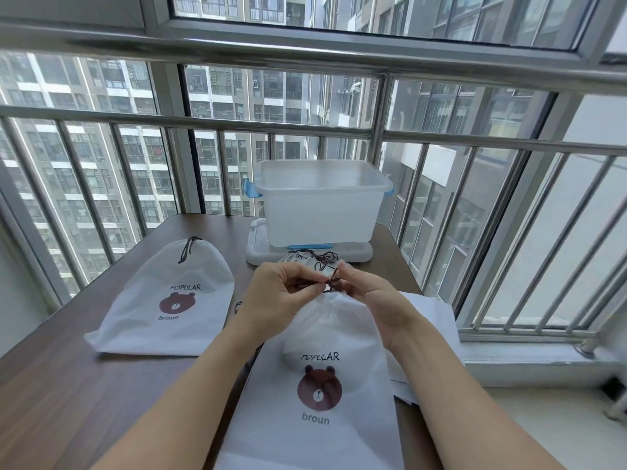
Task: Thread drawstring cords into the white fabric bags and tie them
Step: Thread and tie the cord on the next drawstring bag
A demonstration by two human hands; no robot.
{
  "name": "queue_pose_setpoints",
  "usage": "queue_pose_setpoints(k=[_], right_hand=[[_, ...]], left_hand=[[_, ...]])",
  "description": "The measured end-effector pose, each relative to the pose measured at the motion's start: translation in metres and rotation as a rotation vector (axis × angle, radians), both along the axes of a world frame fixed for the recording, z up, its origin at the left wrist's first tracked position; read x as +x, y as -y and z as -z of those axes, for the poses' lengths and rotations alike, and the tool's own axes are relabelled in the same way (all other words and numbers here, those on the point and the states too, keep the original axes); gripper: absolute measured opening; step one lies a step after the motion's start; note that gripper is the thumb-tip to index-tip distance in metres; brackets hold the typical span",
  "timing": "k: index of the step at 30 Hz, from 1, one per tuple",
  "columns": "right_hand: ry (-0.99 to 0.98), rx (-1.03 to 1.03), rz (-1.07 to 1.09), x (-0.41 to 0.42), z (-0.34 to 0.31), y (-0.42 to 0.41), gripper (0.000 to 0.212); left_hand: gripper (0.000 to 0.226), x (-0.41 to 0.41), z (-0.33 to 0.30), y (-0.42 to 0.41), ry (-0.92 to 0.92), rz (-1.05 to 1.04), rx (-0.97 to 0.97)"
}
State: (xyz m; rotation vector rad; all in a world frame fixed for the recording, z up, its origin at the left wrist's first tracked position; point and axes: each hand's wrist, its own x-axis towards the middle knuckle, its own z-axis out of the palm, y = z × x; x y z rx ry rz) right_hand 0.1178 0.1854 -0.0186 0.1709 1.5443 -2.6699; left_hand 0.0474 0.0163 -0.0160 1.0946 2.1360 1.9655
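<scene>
Both hands pinching cord (324, 283) ends at gathered bag (325, 368) mouth: L hand (271, 296), R hand (369, 293); knot betw fingertips, bag trailing toward body.

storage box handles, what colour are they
Light blue handles on the translucent white plastic storage box, clearest in the head view.
</scene>
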Motion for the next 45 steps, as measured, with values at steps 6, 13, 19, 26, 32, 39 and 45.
queue_pose_setpoints(k=[6,13,19,26,32,39,45], right_hand=[[0.029,-0.183,-0.063,-0.014,0.016,-0.002,0.072],[0.042,-0.14,-0.026,-0.018,0.019,-0.005,0.077],[-0.018,-0.078,0.054,-0.013,0.015,-0.001,0.069],[-0.031,0.179,0.045,0.002,-0.005,-0.004,0.027],[-0.228,0.849,0.075,0.005,-0.007,-0.005,0.012],[-0.389,1.119,0.155,0.005,-0.005,-0.005,0.007],[-0.473,1.291,0.27,0.004,-0.005,0.002,0.014]], left_hand=[[0.014,0.002,0.0,0.0,-0.029,-0.034,0.02],[0.014,0.004,-0.001,-0.001,-0.059,-0.07,0.019],[0.013,0.004,-0.001,-0.001,-0.07,-0.069,0.016],[0.015,0.001,0.003,-0.001,-0.315,-0.139,-0.051],[0.012,0.0,0.005,0.0,-0.174,-0.007,-0.071],[0.032,-0.005,0.002,0.002,0.132,0.069,0.002],[0.033,-0.009,0.003,0.004,0.184,0.048,0.041]])
